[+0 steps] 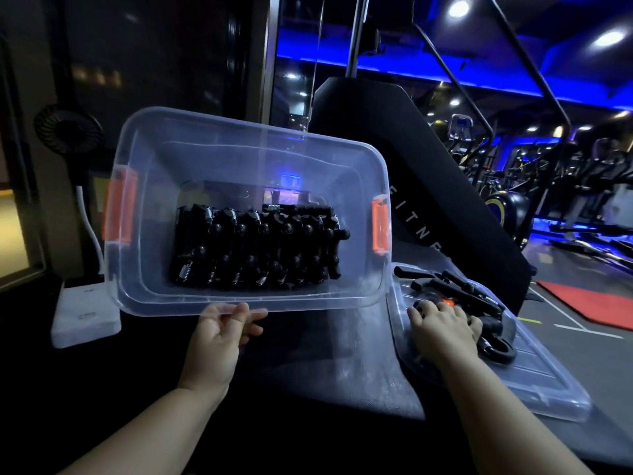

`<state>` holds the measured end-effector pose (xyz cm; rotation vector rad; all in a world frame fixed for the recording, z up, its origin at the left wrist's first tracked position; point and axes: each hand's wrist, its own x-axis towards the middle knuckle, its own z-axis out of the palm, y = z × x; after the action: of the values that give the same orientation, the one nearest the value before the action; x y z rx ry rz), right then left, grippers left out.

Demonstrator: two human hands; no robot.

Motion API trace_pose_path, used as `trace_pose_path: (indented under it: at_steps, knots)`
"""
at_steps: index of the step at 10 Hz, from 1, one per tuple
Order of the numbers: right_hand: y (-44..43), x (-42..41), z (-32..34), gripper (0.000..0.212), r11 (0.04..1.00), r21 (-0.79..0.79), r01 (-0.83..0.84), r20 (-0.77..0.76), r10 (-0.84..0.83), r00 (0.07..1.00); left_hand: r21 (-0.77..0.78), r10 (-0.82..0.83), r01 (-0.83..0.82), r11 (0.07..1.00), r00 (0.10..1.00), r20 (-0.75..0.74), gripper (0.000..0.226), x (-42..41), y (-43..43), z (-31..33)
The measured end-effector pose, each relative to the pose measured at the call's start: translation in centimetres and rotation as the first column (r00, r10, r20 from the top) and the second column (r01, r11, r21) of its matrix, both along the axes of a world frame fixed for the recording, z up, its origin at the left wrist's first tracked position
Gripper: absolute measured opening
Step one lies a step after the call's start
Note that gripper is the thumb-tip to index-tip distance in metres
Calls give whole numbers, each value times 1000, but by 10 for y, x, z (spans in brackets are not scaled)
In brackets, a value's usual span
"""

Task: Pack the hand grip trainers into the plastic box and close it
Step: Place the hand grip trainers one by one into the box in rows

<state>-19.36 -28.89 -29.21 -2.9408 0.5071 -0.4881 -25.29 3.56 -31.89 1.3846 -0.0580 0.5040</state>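
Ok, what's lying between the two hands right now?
Head view: only bare grey mat and the left edge of the lid, between the left hand at the box rim and the right hand on the loose trainers.

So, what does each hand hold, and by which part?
The left hand holds the plastic box by its near rim. The right hand lies on loose grip trainers on the lid; whether it holds one cannot be told.
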Motion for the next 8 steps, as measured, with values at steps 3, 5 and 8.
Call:
trace_pose_path:
  at_steps: [3,5,8]
  knots:
    - [3,-9,3,41,998,-53,-26,105,32,994,19,14,-14,1000,1000,10,12,2,-1,-1]
    - [4,-13,3,34,995,-92,-22,97,31,995,15,11,-12,1000,1000,9,12,2,0,-2]
    - [3,-10,1,38,996,-69,-58,179,69,981,19,10,-10,1000,1000,9,14,4,1,-3]
